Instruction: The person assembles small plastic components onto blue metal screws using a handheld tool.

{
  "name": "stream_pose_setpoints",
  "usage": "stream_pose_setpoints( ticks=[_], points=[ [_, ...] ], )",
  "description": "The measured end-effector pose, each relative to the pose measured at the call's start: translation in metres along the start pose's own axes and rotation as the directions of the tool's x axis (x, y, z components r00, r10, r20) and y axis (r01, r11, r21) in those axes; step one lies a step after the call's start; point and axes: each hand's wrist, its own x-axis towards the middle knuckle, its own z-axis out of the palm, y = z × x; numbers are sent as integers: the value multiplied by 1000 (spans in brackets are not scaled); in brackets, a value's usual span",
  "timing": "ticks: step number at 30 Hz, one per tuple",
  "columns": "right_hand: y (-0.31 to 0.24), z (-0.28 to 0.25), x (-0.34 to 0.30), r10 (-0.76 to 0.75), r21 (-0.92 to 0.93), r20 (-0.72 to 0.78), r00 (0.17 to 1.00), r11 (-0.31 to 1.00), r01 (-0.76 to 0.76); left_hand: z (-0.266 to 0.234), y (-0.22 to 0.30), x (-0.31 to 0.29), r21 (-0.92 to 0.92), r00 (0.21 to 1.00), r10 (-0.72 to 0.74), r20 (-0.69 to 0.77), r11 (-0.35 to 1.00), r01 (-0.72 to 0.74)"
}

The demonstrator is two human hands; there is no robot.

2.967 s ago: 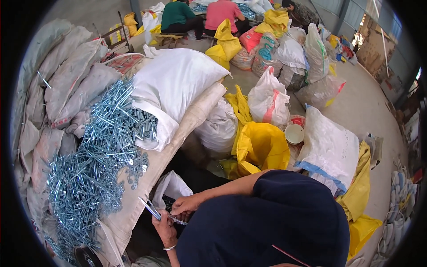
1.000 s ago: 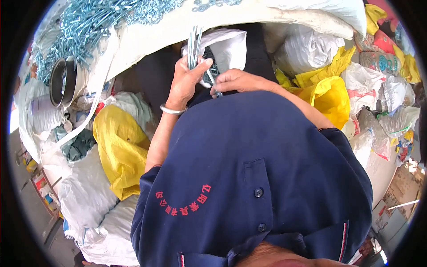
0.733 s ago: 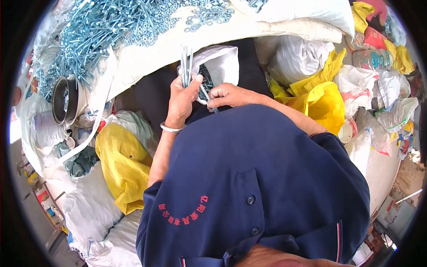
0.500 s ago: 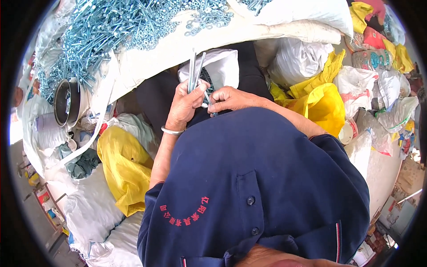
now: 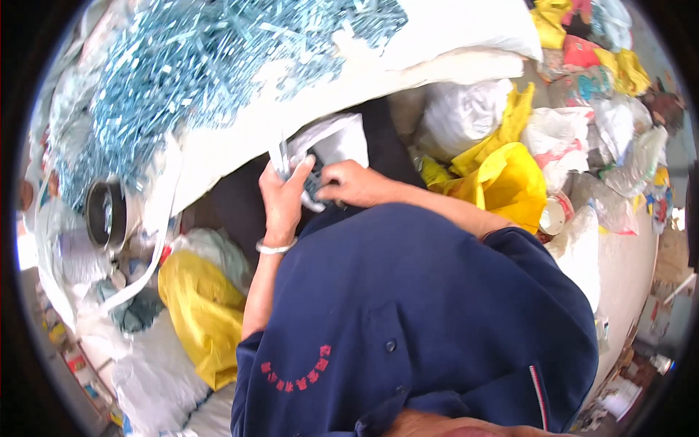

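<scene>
My left hand (image 5: 282, 200), with a bangle at the wrist, is closed around a few long silver metal rods (image 5: 281, 151), like bolts, which point up and away from me. Just to its right, my right hand (image 5: 357, 183) has its fingers curled in a pinch; blur hides whatever is between them. Between and beyond the hands is an open white bag (image 5: 348, 138) on my lap, with something dark and hard to make out at its near side. Ahead, a big heap of bluish metal bolts (image 5: 196, 65) and small parts covers a white sheet, smeared by motion.
A dark round metal container (image 5: 97, 215) stands at the left, beside a hanging white strap (image 5: 156, 247). Yellow sacks lie at left (image 5: 200, 313) and right (image 5: 513, 182). A stuffed white bag (image 5: 466, 113) and other plastic bags crowd the right side.
The whole view has shifted and blurred. My right hand has drawn slightly away from the left hand's rods; the slim metal piece at its fingers no longer shows clearly. The left hand keeps its hold.
</scene>
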Motion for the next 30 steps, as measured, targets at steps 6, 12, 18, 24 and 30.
stream_pose_setpoints(
  ticks=[6, 12, 18, 24, 30],
  points=[
    [15, 6, 6, -178, 204, 185, 967, 969, 140, -10, -11, 2, -202, 985, -126, 122, 968, 149],
    [34, 16, 1, -172, 350, 215, 961, 932, 89, -14, -17, -6, -372, 933, -180, 313, 880, 294],
    [31, 14, 0, -155, 280, 181, 971, 955, 100, -14, -28, -3, -361, 940, -126, 318, 900, 243],
    [23, 11, -4, -138, 215, 105, 985, 970, 113, -3, -25, -1, -252, 978, -151, 144, 950, 184],
    [32, 9, -6, -173, 317, 158, 972, 941, 116, -8, -22, -6, -386, 929, -146, 340, 879, 279]
  ],
)
